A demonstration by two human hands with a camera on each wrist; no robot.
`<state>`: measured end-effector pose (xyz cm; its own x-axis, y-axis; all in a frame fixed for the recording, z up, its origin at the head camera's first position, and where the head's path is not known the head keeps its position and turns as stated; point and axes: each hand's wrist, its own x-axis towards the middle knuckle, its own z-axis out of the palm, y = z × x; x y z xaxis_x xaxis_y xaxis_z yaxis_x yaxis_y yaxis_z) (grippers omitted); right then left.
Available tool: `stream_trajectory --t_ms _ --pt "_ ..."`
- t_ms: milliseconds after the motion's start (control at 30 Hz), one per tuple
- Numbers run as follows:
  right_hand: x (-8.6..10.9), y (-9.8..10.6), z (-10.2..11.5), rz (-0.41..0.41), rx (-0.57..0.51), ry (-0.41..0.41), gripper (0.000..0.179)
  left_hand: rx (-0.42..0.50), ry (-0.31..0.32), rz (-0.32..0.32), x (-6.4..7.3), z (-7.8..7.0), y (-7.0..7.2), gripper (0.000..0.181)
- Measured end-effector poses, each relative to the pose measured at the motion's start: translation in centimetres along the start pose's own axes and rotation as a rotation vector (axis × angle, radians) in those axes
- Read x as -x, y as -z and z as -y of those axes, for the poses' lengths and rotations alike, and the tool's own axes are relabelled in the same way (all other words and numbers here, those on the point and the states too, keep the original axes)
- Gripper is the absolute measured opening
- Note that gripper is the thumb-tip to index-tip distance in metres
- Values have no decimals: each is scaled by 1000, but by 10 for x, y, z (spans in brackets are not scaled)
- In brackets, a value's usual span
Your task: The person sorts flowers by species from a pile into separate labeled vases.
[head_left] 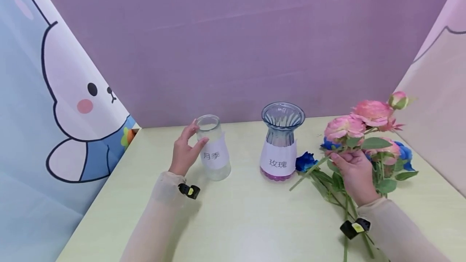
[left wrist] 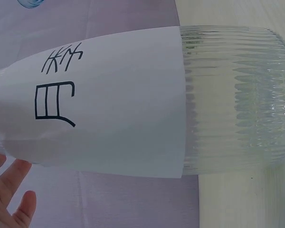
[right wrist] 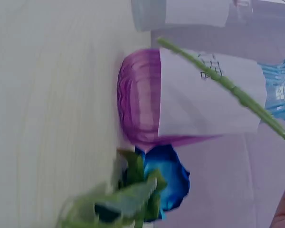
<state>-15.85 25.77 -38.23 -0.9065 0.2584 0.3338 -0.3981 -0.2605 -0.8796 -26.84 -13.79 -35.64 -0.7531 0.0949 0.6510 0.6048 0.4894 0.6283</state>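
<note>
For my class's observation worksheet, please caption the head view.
Left hand touching a clear labelled vase, right hand holding pink flowers; a blue-rimmed labelled vase between them.

The light here falls bright and soft from above: a pale sheen whitens the table, and I catch a faint shadow beside the left sleeve. Small glints dot the blue-necked vase. Of the 2 wrist views, the right is hazier, its nearest leaf blurred; the left shows its label crisply.

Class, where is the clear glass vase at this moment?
In the head view, the clear glass vase stands on the table left of centre, the left hand at its upper left side and the blue-purple glass vase to its right.
</note>
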Motion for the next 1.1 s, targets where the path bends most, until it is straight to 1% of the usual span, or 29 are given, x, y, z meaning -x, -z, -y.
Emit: stream_trajectory --t_ms 67,133,233,300,367,500,600,800,867,1033,1100 --pt "-1 -6 -1 -8 -110 -6 21 13 -21 -18 1 1 -1 38" --pt "-2 -11 -2 -32 -194 -22 27 29 -40 -33 2 2 -2 38" --pt "-2 -16 -2 -77 -324 -56 32 46 -53 -43 3 4 -4 38" --pt "-3 -19 -2 -99 -366 -68 33 52 -55 -47 3 3 -4 38" --pt "-2 -23 -1 -101 -409 -68 32 57 -57 -50 4 3 -4 39" --pt "-2 -31 -1 -71 -433 -39 21 68 -49 -52 4 2 -3 42" --pt "-2 -39 0 -68 -440 -34 14 70 -41 -52 5 2 -2 43" --pt "0 -56 -2 -152 -484 -70 11 81 -38 -56 4 4 -3 44" --pt "1 -63 -3 -169 -493 -63 12 94 -35 -53 5 4 -4 44" --pt "6 -79 -9 -219 -501 6 23 135 -15 -43 5 2 -6 37" --pt "7 -86 -11 -240 -509 33 25 151 -2 -41 5 2 -7 36"
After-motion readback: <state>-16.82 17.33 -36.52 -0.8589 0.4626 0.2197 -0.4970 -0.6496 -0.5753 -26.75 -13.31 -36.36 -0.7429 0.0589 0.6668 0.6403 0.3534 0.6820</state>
